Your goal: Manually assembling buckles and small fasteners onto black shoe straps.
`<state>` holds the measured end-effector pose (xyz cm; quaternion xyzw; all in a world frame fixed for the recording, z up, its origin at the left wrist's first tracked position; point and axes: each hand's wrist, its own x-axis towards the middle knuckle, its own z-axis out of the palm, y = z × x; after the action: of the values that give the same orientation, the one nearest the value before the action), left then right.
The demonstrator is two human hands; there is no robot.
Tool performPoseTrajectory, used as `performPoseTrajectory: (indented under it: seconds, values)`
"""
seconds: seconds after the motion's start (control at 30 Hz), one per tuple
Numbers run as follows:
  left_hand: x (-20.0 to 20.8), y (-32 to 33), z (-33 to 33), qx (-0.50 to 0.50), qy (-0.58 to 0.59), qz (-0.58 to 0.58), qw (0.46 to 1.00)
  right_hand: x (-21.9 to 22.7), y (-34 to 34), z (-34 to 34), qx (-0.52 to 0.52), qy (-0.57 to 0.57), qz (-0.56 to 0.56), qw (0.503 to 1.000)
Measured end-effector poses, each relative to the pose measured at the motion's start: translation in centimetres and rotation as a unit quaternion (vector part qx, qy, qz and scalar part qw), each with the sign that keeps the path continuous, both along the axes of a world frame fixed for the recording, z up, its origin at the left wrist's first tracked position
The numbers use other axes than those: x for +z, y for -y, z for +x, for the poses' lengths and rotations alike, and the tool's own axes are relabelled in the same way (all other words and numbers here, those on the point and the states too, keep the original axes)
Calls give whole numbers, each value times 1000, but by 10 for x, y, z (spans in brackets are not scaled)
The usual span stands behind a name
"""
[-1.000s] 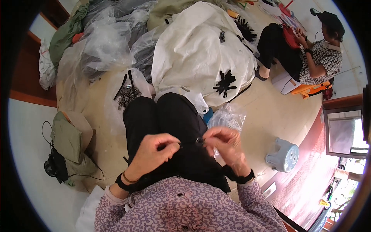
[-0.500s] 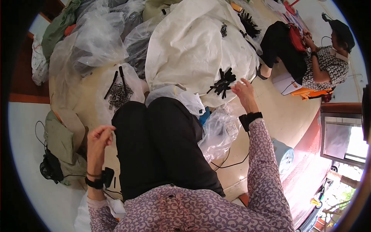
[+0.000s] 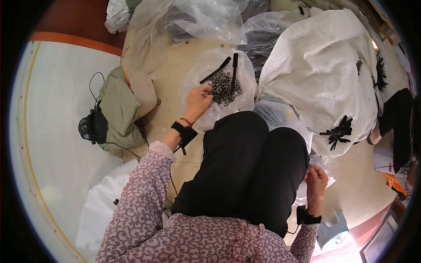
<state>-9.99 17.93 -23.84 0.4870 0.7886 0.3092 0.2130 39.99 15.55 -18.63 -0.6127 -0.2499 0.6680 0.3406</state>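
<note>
My left hand (image 3: 198, 104) reaches to the near left edge of a heap of small metal pieces (image 3: 224, 89), its fingers curled in at the heap. Whatever they pinch is too small to make out. The heap lies on a clear plastic sheet (image 3: 193, 72). Two black strips, one slanting (image 3: 215, 70) and one nearly upright (image 3: 235, 72), rest across its far side. Beside my right knee is my right hand (image 3: 316, 180), fingers bent and drawn together; anything in them is hidden. A bundle of black strips (image 3: 340, 131) lies on a white sack (image 3: 307, 57) farther right.
Clear plastic bags (image 3: 206, 19) are heaped at the back. At left stand an olive-green cloth bundle (image 3: 120, 101) and a black mesh item (image 3: 92, 127) with a cord. A grey-blue bucket-like object (image 3: 333, 230) is at lower right. Another person's dark-clothed leg (image 3: 397, 127) shows at far right.
The view has swung left. My left hand has moved forward from beside my left knee to the metal heap. My right hand has drawn back from the black bundle to beside my right knee.
</note>
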Motion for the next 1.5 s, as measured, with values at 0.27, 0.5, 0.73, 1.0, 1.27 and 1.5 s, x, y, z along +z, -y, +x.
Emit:
performPoseTrajectory:
  seconds: [0.27,0.5,0.73,1.0,1.27,1.5]
  values:
    - [1,-43,9,60,-118,104,986,-1,3,-26,-19,-7,-3,1000]
    - [-22,-52,-19,66,-158,0,985,3,1,-34,-6,6,31,999]
    - [-16,-45,-21,91,-106,2,990,26,-12,-46,4,45,48,998]
    - [68,-21,18,73,154,81,982,120,-33,-92,43,119,197,972]
    - [214,65,133,-104,31,168,980,205,-13,-177,149,4,239,959]
    - [233,119,188,-175,22,220,959,214,26,-191,83,7,262,961]
